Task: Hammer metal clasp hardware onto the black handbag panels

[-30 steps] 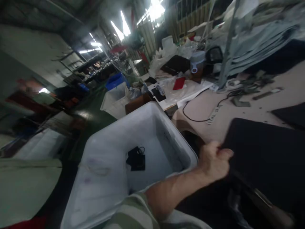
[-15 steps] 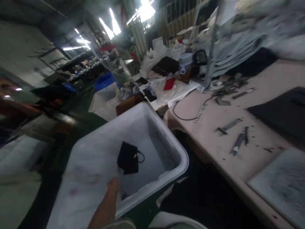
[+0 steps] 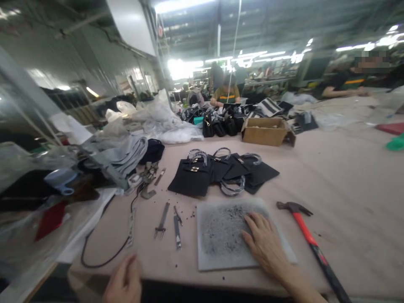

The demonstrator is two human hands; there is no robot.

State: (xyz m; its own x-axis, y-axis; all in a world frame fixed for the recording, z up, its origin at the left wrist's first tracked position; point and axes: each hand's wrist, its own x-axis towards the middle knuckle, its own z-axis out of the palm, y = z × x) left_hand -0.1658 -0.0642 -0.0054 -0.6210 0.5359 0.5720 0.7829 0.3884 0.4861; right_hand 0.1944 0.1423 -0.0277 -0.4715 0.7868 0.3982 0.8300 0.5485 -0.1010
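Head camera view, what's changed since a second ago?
The view has swung right, from the white bin to the table. The black panel gripped then has been let go. The right hand now lies on the grey slab; the left hand is at the table's near edge. The pronged tool and flat tool stayed put.

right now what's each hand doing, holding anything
Left hand: fingers loosely curled at the table's near edge, nothing visible in it.
Right hand: open, fingers spread on the speckled board, holding nothing.
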